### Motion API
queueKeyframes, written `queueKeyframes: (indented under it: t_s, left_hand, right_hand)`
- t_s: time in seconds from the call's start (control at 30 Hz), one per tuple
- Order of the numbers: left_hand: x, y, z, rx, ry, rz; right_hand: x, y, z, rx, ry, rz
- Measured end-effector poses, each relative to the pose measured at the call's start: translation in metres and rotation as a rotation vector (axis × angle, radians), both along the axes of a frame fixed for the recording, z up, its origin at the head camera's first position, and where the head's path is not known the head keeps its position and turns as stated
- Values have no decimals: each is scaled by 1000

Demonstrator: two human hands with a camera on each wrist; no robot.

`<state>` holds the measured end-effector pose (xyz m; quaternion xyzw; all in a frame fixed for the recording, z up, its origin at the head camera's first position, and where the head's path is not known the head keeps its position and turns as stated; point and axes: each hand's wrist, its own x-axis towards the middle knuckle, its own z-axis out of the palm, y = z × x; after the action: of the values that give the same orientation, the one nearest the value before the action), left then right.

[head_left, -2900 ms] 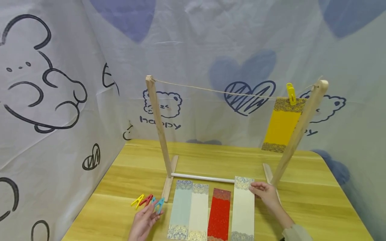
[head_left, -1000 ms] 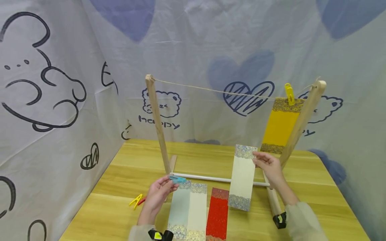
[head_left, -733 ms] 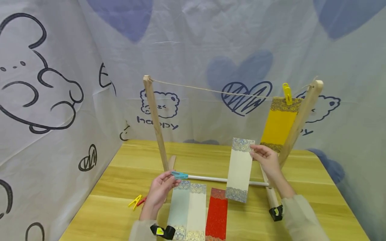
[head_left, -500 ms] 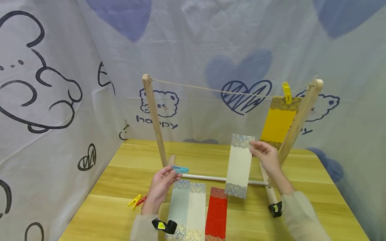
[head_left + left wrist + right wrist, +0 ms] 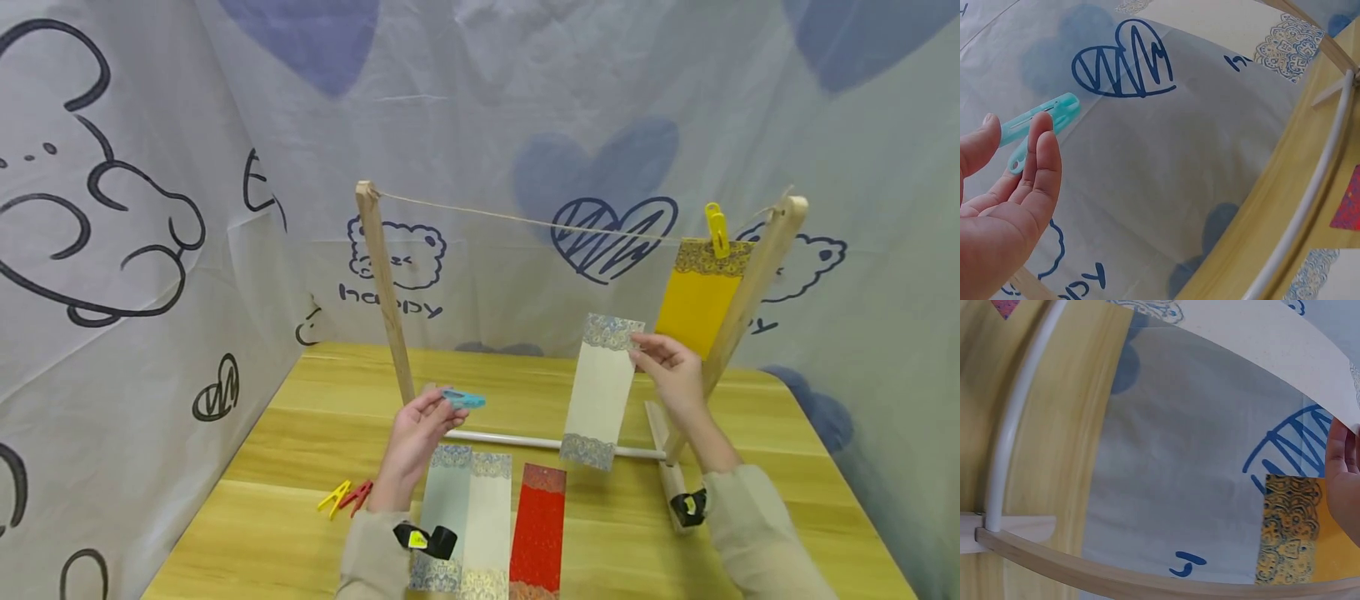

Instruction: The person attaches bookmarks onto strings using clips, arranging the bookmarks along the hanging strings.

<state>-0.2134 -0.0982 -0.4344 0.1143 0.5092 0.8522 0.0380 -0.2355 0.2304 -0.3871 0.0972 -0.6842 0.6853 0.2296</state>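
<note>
My left hand point(image 5: 422, 433) pinches a light-blue clothespin point(image 5: 463, 399) between thumb and fingers, above the white rod of a wooden frame. In the left wrist view the clothespin point(image 5: 1041, 125) points up and away from the thumb. My right hand point(image 5: 675, 375) pinches the upper right edge of a cream paper strip point(image 5: 600, 387) with blue lace-pattern ends, which hangs below the string point(image 5: 517, 217). The right wrist view shows the same strip point(image 5: 1260, 344) slanting across the top. Behind it a yellow strip point(image 5: 697, 308) hangs from the string under a yellow clothespin point(image 5: 717, 231).
A pale blue strip point(image 5: 448, 500), another cream strip point(image 5: 487, 517) and a red strip point(image 5: 538, 525) lie on the wooden table point(image 5: 285, 467). To their left are a yellow clothespin point(image 5: 334, 498) and a red clothespin point(image 5: 356, 497). Wooden posts point(image 5: 386, 292) hold up the string.
My right hand has lifted the cream strip from the table toward the string. My left hand has picked up the light-blue clothespin and carried it upward and to the right.
</note>
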Motion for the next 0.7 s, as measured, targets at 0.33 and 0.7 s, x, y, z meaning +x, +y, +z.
queueKeyframes:
  t_s: [0.33, 0.7]
  left_hand:
    - [-5, 14, 20, 55, 11, -16]
    - [-15, 24, 40, 85, 60, -33]
  right_hand:
    - [-4, 6, 11, -24, 30, -3]
    - [0, 7, 25, -14, 97, 11]
